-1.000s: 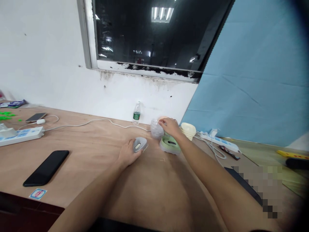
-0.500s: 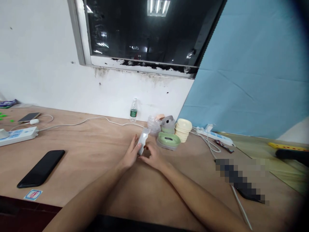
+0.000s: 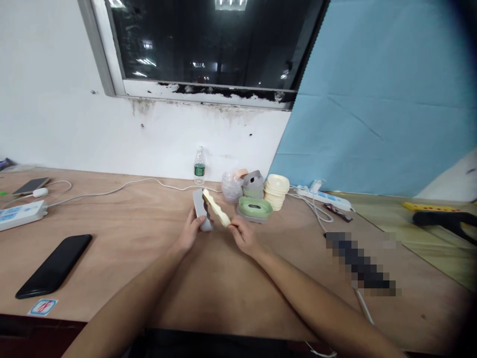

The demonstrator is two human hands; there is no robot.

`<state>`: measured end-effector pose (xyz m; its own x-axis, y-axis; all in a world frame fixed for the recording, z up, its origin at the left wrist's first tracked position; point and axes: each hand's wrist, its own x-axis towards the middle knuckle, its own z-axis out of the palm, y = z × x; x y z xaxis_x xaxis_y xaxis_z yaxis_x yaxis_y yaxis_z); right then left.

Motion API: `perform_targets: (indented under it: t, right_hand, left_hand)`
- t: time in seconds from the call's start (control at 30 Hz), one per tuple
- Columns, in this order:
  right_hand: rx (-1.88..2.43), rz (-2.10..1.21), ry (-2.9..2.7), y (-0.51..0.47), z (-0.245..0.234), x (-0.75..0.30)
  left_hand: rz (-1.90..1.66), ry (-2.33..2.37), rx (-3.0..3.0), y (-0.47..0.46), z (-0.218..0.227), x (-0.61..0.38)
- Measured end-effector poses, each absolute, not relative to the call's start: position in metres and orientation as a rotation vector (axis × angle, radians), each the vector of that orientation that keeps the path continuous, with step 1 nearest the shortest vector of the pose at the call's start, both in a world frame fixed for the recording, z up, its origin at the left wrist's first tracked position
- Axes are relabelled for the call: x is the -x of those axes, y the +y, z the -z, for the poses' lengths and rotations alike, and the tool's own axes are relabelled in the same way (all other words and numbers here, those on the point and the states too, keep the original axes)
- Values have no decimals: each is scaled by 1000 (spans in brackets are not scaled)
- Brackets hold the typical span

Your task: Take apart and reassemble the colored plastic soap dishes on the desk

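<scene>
1. Head view, hands first: the left hand (image 3: 191, 232) has its fingers curled round the lower end of a grey shell piece (image 3: 200, 208) and holds it roughly upright just above the desk (image 3: 149, 233). The right hand (image 3: 243, 234) is pinching the near end of a cream wavy-edged piece (image 3: 216, 209) between thumb and fingertips.
2. Same view, the relation that counts: both pieces sit between the hands, straight out in front at mid-desk. The cream one's long axis slants from the right hand up and away to the left, so its far tip comes right beside the top of the grey one. I can't tell if they're actually touching. The lower ends stay apart, one per hand.
3. Looks-wise, the grey piece is matte and rounded and seen mostly edge-on. The cream one is pale and thin with a scalloped edge.
4. Stuff around: just past the right hand there's a green oval lid (image 3: 255, 208), a stack of cream parts (image 3: 276, 191), more grey parts (image 3: 253, 181) and a clear bag (image 3: 231, 186). There's also a water bottle (image 3: 199, 165) by the wall and a black phone (image 3: 54, 266) way off left.
</scene>
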<state>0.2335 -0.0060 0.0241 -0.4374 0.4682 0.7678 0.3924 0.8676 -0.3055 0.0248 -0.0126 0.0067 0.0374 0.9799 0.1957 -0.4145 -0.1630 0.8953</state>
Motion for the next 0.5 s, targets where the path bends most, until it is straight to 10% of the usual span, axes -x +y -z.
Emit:
perform_targets:
  t: [0.5]
  right_hand:
    - [1154, 483, -1709, 46, -64, -345]
  left_hand:
    - [-1466, 867, -1026, -13, -3, -29]
